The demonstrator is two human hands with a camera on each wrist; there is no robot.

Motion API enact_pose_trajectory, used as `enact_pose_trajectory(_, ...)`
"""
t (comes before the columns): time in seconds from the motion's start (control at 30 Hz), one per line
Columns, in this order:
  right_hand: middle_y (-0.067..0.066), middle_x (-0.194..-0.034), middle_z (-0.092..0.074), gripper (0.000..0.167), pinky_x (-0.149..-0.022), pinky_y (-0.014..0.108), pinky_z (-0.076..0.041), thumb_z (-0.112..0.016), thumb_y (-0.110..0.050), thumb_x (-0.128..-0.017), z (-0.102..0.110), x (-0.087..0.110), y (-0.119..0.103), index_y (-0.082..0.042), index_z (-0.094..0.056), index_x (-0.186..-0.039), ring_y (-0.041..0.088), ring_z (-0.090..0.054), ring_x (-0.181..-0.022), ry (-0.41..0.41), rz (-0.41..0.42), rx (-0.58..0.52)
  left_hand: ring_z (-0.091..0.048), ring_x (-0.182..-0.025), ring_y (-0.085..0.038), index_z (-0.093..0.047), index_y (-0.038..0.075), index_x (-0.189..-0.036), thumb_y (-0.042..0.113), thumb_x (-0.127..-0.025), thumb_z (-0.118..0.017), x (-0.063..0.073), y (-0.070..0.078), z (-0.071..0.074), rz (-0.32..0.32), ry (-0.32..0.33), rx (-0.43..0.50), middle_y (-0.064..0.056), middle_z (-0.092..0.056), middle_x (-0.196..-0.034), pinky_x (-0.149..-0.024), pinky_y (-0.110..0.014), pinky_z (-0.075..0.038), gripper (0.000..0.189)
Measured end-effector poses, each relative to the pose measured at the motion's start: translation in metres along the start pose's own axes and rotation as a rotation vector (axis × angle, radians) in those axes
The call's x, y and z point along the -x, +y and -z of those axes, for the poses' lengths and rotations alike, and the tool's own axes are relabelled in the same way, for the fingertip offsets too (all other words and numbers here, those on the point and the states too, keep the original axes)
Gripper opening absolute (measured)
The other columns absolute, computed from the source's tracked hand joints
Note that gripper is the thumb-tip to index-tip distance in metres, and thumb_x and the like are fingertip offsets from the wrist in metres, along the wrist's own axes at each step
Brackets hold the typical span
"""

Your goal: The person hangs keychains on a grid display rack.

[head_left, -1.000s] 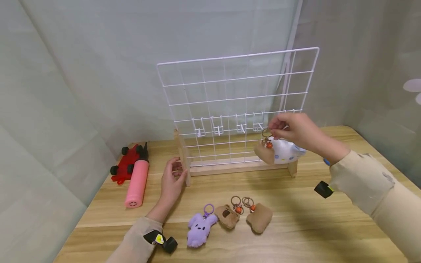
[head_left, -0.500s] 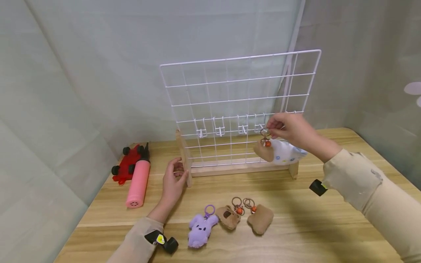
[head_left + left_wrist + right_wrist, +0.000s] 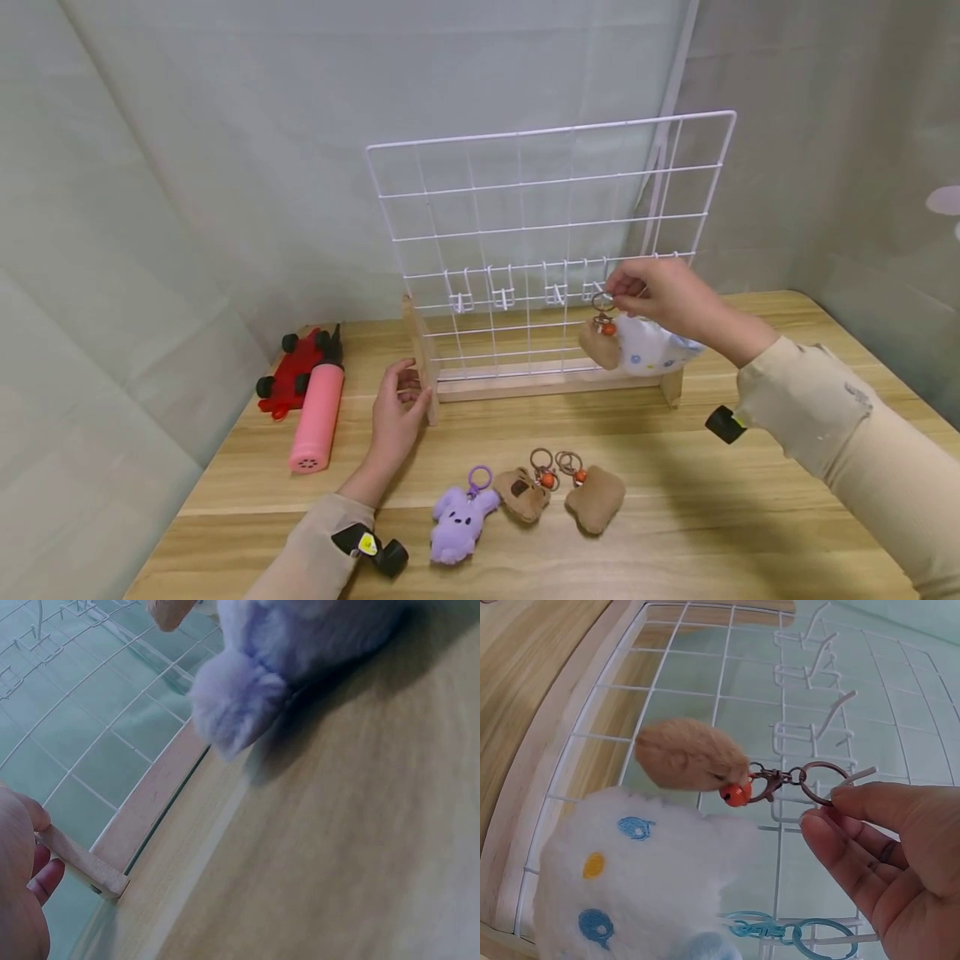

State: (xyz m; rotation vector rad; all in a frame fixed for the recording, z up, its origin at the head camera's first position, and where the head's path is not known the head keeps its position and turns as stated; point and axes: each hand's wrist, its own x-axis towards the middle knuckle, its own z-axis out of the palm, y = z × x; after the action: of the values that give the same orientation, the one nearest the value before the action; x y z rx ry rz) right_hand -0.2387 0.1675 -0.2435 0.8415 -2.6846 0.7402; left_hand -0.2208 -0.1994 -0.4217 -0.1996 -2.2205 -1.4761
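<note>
My right hand (image 3: 660, 292) pinches the bronze key ring (image 3: 825, 784) of a brown plush keychain (image 3: 600, 343) with an orange bell (image 3: 736, 793). That ring overlaps the tip of a white hook (image 3: 862, 775); I cannot tell whether it is around it. Beside it, a white plush keychain (image 3: 637, 877) with blue eyes hangs by its blue ring (image 3: 825, 939), partly behind my hand in the head view. My left hand (image 3: 395, 415) grips the left wooden end of the stand (image 3: 420, 358) holding a white wire grid (image 3: 521, 179).
In front lie a purple plush keychain (image 3: 457, 527), a brown bear keychain (image 3: 521, 495) and another brown plush keychain (image 3: 596, 500). A pink cylinder (image 3: 317, 417) and a red toy car (image 3: 294, 371) lie at left. Several white hooks (image 3: 502, 295) project from the grid.
My right hand has brought the brown keychain's ring slightly left, closer to the hook. My left hand has stayed on the stand.
</note>
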Motion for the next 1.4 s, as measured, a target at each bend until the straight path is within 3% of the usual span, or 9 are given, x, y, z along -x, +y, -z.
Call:
enact_pose_trajectory(0.23, 0.01, -0.088, -0.071, 0.012, -0.077, 0.038, -0.058, -0.067, -0.001, -0.086, 0.002, 0.002, -0.001, -0.002, -0.068, -0.097, 0.021, -0.066, -0.082, 0.012, 0.036, 0.048, -0.057, -0.098, -0.028, -0.046, -0.003, -0.129, -0.008, -0.086, -0.062, 0.0, 0.001, 0.001, 0.011, -0.013, 0.01, -0.024, -0.058, -0.112, -0.076, -0.013, -0.049, 0.047)
enact_pose_trajectory(0.4, 0.007, -0.085, -0.07, 0.012, -0.074, 0.038, -0.057, -0.069, -0.003, -0.085, 0.004, 0.007, -0.002, -0.003, -0.068, -0.097, 0.019, -0.065, -0.08, 0.045, 0.073, 0.093, -0.057, -0.1, -0.03, -0.045, -0.005, -0.13, -0.01, -0.085, -0.062, -0.001, 0.003, 0.0, 0.032, -0.012, 0.01, -0.025, -0.057, -0.114, -0.077, -0.013, -0.048, 0.048)
enact_pose_trajectory(0.63, 0.005, -0.091, -0.07, 0.016, -0.07, 0.033, -0.057, -0.069, -0.006, -0.086, 0.003, 0.02, -0.008, -0.006, -0.068, -0.102, 0.016, -0.063, -0.083, 0.132, 0.076, 0.074, -0.057, -0.097, -0.035, -0.045, -0.011, -0.125, -0.013, -0.085, -0.06, 0.005, 0.036, 0.005, 0.022, -0.025, -0.025, -0.03, -0.056, -0.11, -0.076, -0.016, -0.05, 0.044)
enact_pose_trajectory(0.93, 0.004, -0.097, -0.07, 0.018, -0.067, 0.02, -0.053, -0.069, -0.003, -0.085, -0.004, 0.038, -0.012, -0.007, -0.068, -0.103, 0.011, -0.061, -0.084, 0.231, 0.143, 0.058, -0.057, -0.098, -0.034, -0.045, -0.01, -0.126, -0.012, -0.086, -0.059, 0.007, 0.044, 0.006, 0.032, -0.025, -0.021, -0.029, -0.057, -0.111, -0.077, -0.015, -0.049, 0.042)
enact_pose_trajectory(1.07, 0.002, -0.095, -0.069, 0.021, -0.067, 0.012, -0.05, -0.071, 0.001, -0.082, -0.007, 0.046, -0.015, -0.008, -0.068, -0.101, 0.001, -0.057, -0.083, 0.28, 0.166, 0.026, -0.057, -0.099, -0.035, -0.045, -0.01, -0.126, -0.012, -0.086, -0.059, 0.005, 0.038, 0.005, 0.046, -0.025, -0.027, -0.029, -0.057, -0.111, -0.077, -0.014, -0.049, 0.042)
enact_pose_trajectory(1.2, 0.002, -0.092, -0.069, 0.027, -0.067, 0.007, -0.049, -0.073, 0.007, -0.077, -0.013, 0.056, -0.017, -0.008, -0.068, -0.1, -0.007, -0.055, -0.081, 0.305, 0.207, -0.044, -0.057, -0.101, -0.034, -0.045, -0.007, -0.128, -0.011, -0.086, -0.061, 0.002, 0.02, 0.003, 0.054, -0.02, -0.029, -0.027, -0.057, -0.113, -0.077, -0.015, -0.049, 0.045)
enact_pose_trajectory(1.4, 0.0, -0.092, -0.069, 0.033, -0.066, 0.008, -0.05, -0.075, 0.01, -0.073, -0.021, 0.068, -0.02, -0.01, -0.069, -0.099, -0.007, -0.058, -0.08, 0.315, 0.247, -0.116, -0.058, -0.101, -0.03, -0.046, -0.002, -0.13, -0.006, -0.087, -0.063, -0.001, 0.0, 0.001, 0.022, -0.018, -0.023, -0.023, -0.058, -0.115, -0.077, -0.014, -0.049, 0.047)
